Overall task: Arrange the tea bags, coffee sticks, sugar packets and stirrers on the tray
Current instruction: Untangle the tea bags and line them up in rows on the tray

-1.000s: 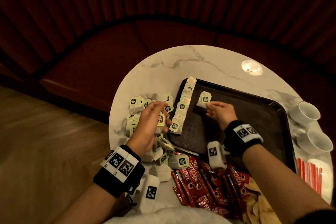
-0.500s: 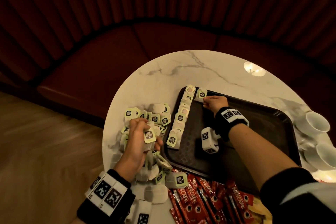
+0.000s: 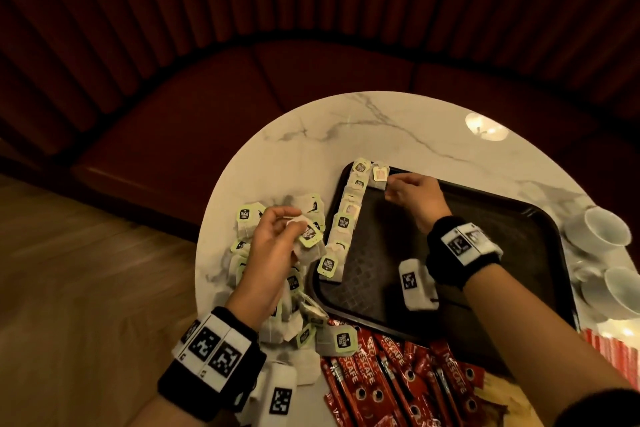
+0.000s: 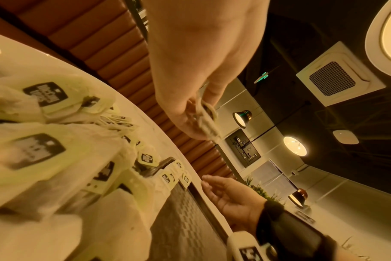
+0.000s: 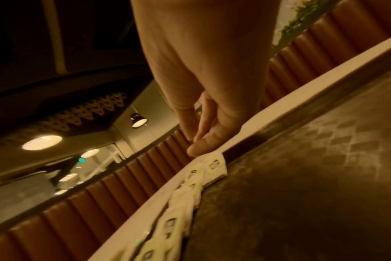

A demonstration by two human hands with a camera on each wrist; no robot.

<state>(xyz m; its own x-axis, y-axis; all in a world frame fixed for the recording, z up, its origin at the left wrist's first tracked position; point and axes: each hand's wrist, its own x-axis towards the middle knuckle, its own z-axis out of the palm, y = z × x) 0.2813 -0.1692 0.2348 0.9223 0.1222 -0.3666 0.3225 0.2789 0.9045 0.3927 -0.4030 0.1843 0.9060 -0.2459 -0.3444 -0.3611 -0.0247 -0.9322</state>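
A black tray lies on the round marble table. A row of tea bags runs along the tray's left edge. At the far left corner my right hand touches a tea bag lying beside the top of the row; in the right wrist view its fingertips rest at that tea bag. My left hand pinches one tea bag above the loose pile of tea bags left of the tray, and the left wrist view shows the pinched tea bag.
Red coffee sticks lie at the table's near edge, with brown packets to their right. Red-and-white stirrers and two white cups stand right of the tray. A red bench curves behind the table.
My right hand carried its tea bag from the tray's middle left to the far left corner and laid it beside the row. My left hand lifted a tea bag off the pile.
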